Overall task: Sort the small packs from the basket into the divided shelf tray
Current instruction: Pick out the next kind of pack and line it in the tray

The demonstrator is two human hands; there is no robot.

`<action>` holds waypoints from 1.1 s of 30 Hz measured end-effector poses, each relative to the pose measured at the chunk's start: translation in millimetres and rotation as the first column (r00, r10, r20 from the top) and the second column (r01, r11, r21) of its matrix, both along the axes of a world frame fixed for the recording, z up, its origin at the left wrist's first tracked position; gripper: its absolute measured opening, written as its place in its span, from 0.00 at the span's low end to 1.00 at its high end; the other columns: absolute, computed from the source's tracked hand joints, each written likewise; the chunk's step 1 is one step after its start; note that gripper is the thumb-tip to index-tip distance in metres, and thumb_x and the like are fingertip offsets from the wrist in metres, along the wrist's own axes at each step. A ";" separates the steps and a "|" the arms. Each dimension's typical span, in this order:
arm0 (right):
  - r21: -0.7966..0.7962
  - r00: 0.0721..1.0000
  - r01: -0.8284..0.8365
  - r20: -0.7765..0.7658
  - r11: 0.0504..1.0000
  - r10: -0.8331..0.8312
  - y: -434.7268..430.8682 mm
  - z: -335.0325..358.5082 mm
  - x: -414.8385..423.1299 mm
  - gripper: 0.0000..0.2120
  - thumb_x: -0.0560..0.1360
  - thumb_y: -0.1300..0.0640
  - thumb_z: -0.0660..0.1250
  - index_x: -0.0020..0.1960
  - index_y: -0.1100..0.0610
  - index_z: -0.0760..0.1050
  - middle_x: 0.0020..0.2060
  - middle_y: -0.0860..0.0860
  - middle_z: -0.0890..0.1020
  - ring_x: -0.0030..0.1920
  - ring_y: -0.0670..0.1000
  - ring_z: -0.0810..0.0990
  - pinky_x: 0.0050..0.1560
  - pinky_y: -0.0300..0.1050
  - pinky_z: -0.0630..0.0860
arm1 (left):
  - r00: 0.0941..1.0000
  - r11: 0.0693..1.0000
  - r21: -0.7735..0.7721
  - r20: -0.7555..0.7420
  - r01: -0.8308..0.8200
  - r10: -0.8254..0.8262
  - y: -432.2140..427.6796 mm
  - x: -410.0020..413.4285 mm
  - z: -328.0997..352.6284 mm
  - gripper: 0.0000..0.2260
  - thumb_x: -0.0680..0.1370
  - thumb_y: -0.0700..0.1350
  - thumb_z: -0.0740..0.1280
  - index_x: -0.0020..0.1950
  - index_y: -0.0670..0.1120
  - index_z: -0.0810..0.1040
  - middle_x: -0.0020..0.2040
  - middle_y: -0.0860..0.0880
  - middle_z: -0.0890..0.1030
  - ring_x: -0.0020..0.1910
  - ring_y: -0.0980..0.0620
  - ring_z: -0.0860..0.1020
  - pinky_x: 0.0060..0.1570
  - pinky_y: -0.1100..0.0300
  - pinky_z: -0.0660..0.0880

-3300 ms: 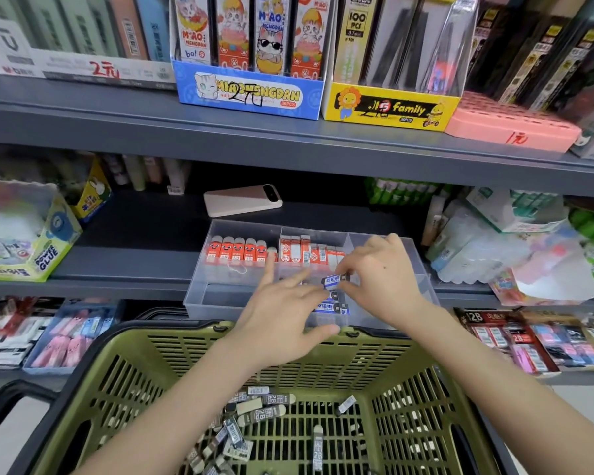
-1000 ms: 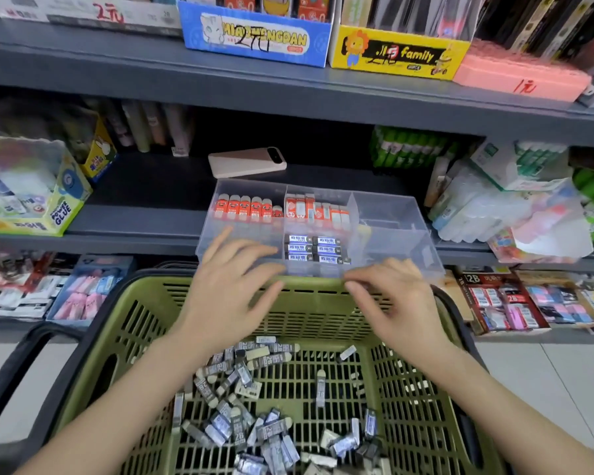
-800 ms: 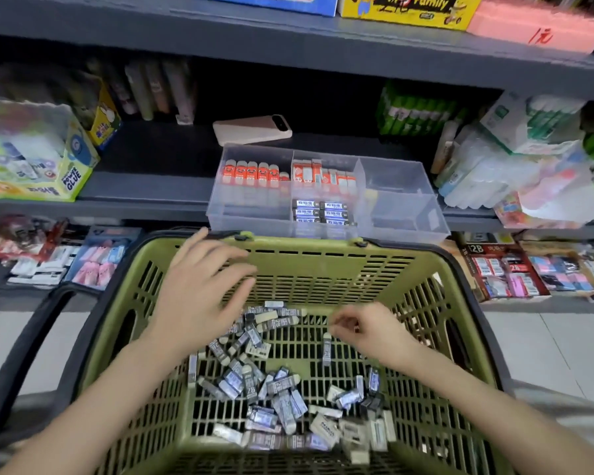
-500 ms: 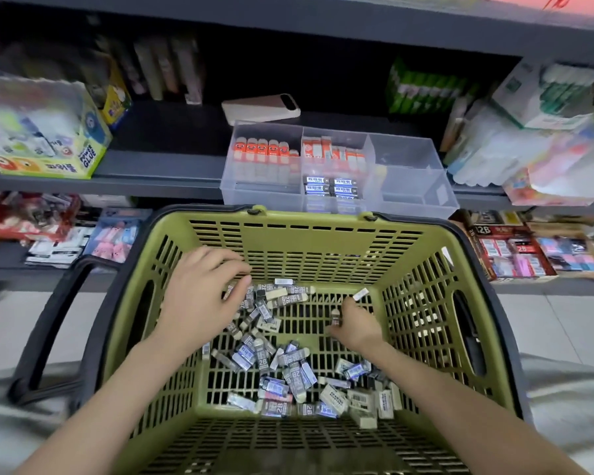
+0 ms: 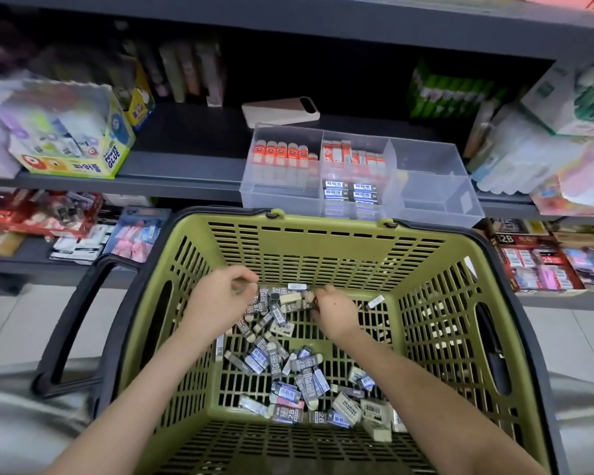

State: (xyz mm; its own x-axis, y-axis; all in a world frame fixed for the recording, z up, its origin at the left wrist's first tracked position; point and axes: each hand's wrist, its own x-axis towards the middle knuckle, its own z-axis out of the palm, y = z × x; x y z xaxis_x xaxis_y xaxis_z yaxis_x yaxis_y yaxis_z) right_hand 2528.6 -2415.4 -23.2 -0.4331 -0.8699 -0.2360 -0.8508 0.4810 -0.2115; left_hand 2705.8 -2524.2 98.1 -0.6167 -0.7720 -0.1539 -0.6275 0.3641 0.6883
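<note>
basket nearest, small packs loose on its floor | left hand over the pile's far end, thumb and fingers curled together (whether on a pack: cannot tell) | right hand near it, fingers curled into packs, hold hidden | divided tray on shelf beyond, blue-labelled packs in middle front compartment

Basket stands before shelf; packs lie in basket. Tray sits at shelf front edge; power bank lies behind tray.
</note>
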 end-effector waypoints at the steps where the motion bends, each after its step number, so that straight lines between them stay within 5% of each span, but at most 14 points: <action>1: 0.022 1.000 -0.009 -0.028 1.000 0.010 0.1 1.1 0.7 0.15 0.77 0.58 0.63 0.63 0.58 0.72 0.57 0.53 0.75 0.52 0.53 0.77 0.46 0.43 0.75 | 0.999 0.997 0.064 -0.017 -0.032 0.033 -0.9 0.3 -0.3 0.05 0.77 0.41 0.67 0.51 0.47 0.81 0.50 0.52 0.81 0.48 0.56 0.77 0.49 0.62 0.72; 4: -0.074 0.978 0.107 0.187 0.991 -0.092 3.9 16.0 7.3 0.12 0.77 0.54 0.65 0.56 0.60 0.76 0.46 0.50 0.77 0.38 0.45 0.75 0.34 0.32 0.69 | 0.993 0.956 0.277 -0.044 -0.097 0.113 0.2 -0.9 -1.7 0.06 0.77 0.42 0.67 0.53 0.50 0.79 0.51 0.54 0.79 0.52 0.56 0.76 0.55 0.58 0.73; 7: -0.206 0.714 0.361 0.689 0.910 -0.127 4.1 51.0 30.3 0.04 0.74 0.58 0.69 0.46 0.58 0.81 0.32 0.46 0.80 0.29 0.43 0.75 0.29 0.30 0.69 | 0.995 0.867 0.496 -0.042 -0.057 0.089 11.9 -7.5 -2.6 0.21 0.74 0.50 0.71 0.66 0.51 0.71 0.58 0.55 0.75 0.59 0.53 0.74 0.62 0.53 0.70; 9: -0.244 0.568 0.373 0.823 0.895 -0.013 3.7 73.7 47.8 0.06 0.72 0.64 0.68 0.40 0.54 0.80 0.29 0.46 0.81 0.28 0.43 0.78 0.29 0.34 0.73 | 0.993 0.767 0.642 -0.079 -0.012 0.082 22.9 -13.1 -5.2 0.27 0.72 0.50 0.72 0.68 0.50 0.68 0.61 0.52 0.75 0.60 0.50 0.75 0.63 0.50 0.71; 11: -0.211 0.407 0.351 0.912 0.912 0.054 4.6 89.0 60.0 0.10 0.70 0.67 0.67 0.39 0.53 0.78 0.27 0.46 0.81 0.26 0.44 0.77 0.30 0.39 0.76 | 0.973 0.641 0.768 -0.156 0.011 0.170 30.5 -15.8 -7.5 0.19 0.74 0.46 0.70 0.64 0.45 0.73 0.55 0.46 0.80 0.52 0.48 0.79 0.54 0.48 0.77; 14: -0.119 0.219 0.346 0.975 0.931 0.043 8.7 87.8 54.2 0.10 0.70 0.69 0.69 0.48 0.56 0.79 0.38 0.52 0.83 0.35 0.50 0.80 0.45 0.47 0.80 | 0.923 0.578 0.814 -0.173 -0.063 0.344 29.2 -16.4 -8.1 0.10 0.77 0.44 0.66 0.55 0.39 0.76 0.51 0.40 0.80 0.42 0.45 0.81 0.40 0.53 0.80; 16: -0.067 0.282 0.461 0.956 0.885 -0.074 7.7 69.9 38.7 0.12 0.71 0.71 0.67 0.51 0.60 0.78 0.41 0.54 0.82 0.41 0.52 0.81 0.45 0.42 0.79 | 0.836 0.444 0.867 -0.060 -0.227 0.545 21.6 -14.4 -9.0 0.07 0.79 0.40 0.64 0.55 0.39 0.74 0.51 0.38 0.80 0.44 0.44 0.82 0.40 0.52 0.81; 18: -0.095 0.534 0.531 0.809 0.842 -0.246 2.4 47.2 18.5 0.11 0.73 0.70 0.65 0.54 0.61 0.77 0.46 0.54 0.82 0.47 0.53 0.80 0.48 0.41 0.79 | 0.722 0.223 0.928 0.066 -0.298 0.688 15.1 -12.3 -6.5 0.04 0.79 0.37 0.62 0.52 0.38 0.73 0.45 0.36 0.80 0.40 0.43 0.81 0.36 0.50 0.82; 20: -0.146 0.865 0.365 0.417 0.919 -0.278 -2.4 22.8 0.9 0.13 0.75 0.65 0.64 0.59 0.60 0.76 0.54 0.54 0.80 0.55 0.53 0.77 0.56 0.45 0.76 | 0.674 0.105 0.949 0.132 -0.299 0.726 10.2 -9.6 -4.2 0.04 0.80 0.38 0.61 0.48 0.38 0.73 0.41 0.38 0.78 0.37 0.44 0.78 0.32 0.50 0.82; 22: -0.069 0.990 0.130 0.068 0.989 -0.125 -3.0 2.0 -6.3 0.15 0.76 0.62 0.64 0.63 0.58 0.74 0.59 0.53 0.77 0.60 0.53 0.73 0.61 0.45 0.72 | 0.677 0.076 0.950 0.159 -0.303 0.719 6.1 -7.4 -4.3 0.03 0.80 0.39 0.62 0.48 0.39 0.73 0.39 0.39 0.76 0.37 0.45 0.77 0.30 0.48 0.81; 26: 0.084 0.996 0.072 -0.054 0.994 -0.068 3.8 -13.8 -2.0 0.11 0.77 0.56 0.62 0.58 0.57 0.75 0.53 0.53 0.78 0.54 0.52 0.76 0.50 0.43 0.74 | 0.687 0.057 0.956 0.165 -0.289 0.707 0.9 -3.9 -6.2 0.04 0.76 0.37 0.68 0.49 0.40 0.75 0.41 0.41 0.74 0.39 0.46 0.75 0.34 0.49 0.81; 28: 0.014 0.958 0.261 0.119 0.965 -0.261 8.8 -2.8 2.2 0.09 0.77 0.54 0.63 0.40 0.57 0.76 0.38 0.53 0.79 0.37 0.50 0.77 0.34 0.40 0.72 | 0.702 0.090 0.948 0.160 -0.306 0.694 1.0 -4.1 -10.0 0.06 0.74 0.39 0.70 0.49 0.41 0.76 0.40 0.43 0.75 0.37 0.48 0.74 0.38 0.52 0.78; 30: -0.118 0.814 0.480 0.430 0.869 -0.391 16.1 15.3 12.4 0.14 0.75 0.57 0.66 0.31 0.55 0.71 0.27 0.50 0.75 0.27 0.47 0.72 0.25 0.35 0.68 | 0.724 0.124 0.943 0.148 -0.308 0.673 3.5 -5.2 -13.0 0.12 0.71 0.41 0.72 0.52 0.41 0.76 0.39 0.44 0.75 0.36 0.49 0.73 0.40 0.54 0.77; 33: -0.302 0.677 0.465 0.727 0.832 -0.114 17.6 59.6 45.4 0.05 0.74 0.59 0.69 0.39 0.57 0.77 0.31 0.53 0.79 0.30 0.46 0.73 0.30 0.34 0.72 | 0.785 0.177 0.955 0.083 -0.240 0.613 11.8 -8.8 -13.0 0.21 0.64 0.44 0.76 0.54 0.43 0.76 0.42 0.45 0.77 0.38 0.50 0.75 0.40 0.54 0.77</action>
